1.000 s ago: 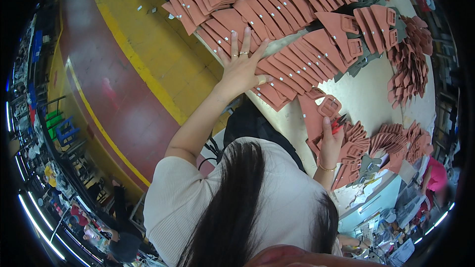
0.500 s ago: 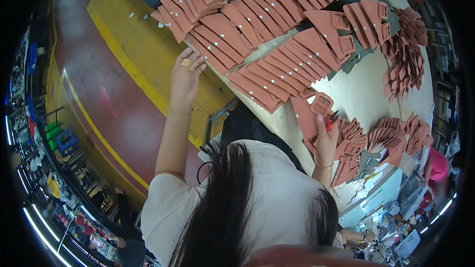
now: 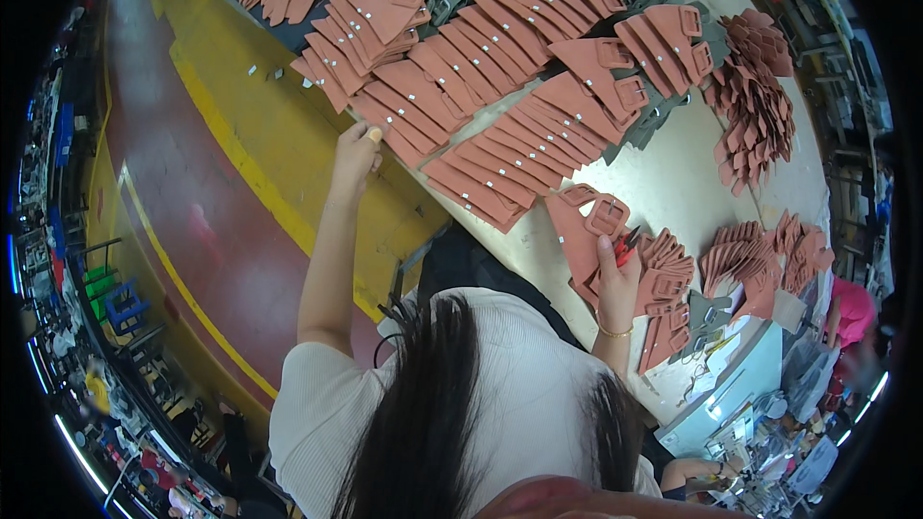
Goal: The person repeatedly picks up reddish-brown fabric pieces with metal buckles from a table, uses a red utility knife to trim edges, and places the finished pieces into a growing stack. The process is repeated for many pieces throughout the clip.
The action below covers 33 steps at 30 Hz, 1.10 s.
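Note:
My right hand (image 3: 617,286) grips red-handled snips (image 3: 627,244), thumb up. The same hand holds a terracotta belt piece with a covered buckle (image 3: 608,217), its flat part hanging toward the table edge. My left hand (image 3: 359,152) is curled closed beside the far-left table edge, a yellowish wrap on one finger. Its fingertips are by the corner of a row of terracotta belt pieces (image 3: 411,108); whether anything is between them cannot be made out. More overlapping belt pieces (image 3: 510,156), each with a small white tag, lie between my hands.
The pale table (image 3: 663,168) also bears dark green straps (image 3: 649,120), stacked terracotta pieces (image 3: 755,120) at the right and fanned bundles (image 3: 735,255) nearer me. A yellow and red floor (image 3: 221,183) lies left. A person in pink (image 3: 851,312) is at the far right.
My left hand has gone from spread fingers to curled ones and moved slightly down. The right hand keeps its belt piece and snips. The whole view has shifted a little.

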Available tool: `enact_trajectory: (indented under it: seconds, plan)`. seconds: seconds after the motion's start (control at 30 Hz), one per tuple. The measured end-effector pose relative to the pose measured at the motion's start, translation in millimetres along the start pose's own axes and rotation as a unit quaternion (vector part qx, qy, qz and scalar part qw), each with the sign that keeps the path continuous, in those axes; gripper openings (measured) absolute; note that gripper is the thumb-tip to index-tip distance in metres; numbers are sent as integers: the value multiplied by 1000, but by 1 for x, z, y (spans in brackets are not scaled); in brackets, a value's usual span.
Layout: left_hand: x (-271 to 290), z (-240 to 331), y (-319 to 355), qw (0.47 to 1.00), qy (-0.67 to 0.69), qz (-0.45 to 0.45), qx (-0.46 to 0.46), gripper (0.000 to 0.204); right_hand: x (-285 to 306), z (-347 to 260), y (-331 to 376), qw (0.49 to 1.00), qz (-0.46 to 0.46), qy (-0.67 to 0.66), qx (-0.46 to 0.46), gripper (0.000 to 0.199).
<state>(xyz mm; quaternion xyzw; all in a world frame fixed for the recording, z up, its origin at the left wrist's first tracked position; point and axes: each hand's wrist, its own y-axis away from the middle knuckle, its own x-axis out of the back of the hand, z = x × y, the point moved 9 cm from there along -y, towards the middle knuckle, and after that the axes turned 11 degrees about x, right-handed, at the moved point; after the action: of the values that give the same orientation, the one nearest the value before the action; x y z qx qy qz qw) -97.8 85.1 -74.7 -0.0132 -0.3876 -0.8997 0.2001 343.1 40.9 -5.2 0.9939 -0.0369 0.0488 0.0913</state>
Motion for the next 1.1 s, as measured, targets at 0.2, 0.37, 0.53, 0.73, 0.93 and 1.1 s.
enact_trajectory:
  seconds: [0.2,0.37,0.53,0.73,0.93,1.1]
  plan:
    - [18,33,58,986,72,66,-133,14,-11,-26,-5,999,-25,8,31,31]
    - [10,47,99,973,159,-40,-164,18,-56,-67,-9,987,-71,-141,28,35]
    - [-76,42,130,902,265,-315,-127,28,-100,-92,-9,972,-156,-172,31,22]
    - [-127,59,173,799,315,-484,-169,42,-110,-85,-8,980,-141,-92,104,38]
    - [-130,49,163,915,223,-306,-137,40,-103,-75,-12,981,-128,-55,137,38]
    - [-105,70,117,948,187,-199,-165,31,-110,-65,-12,974,-165,-131,80,41]
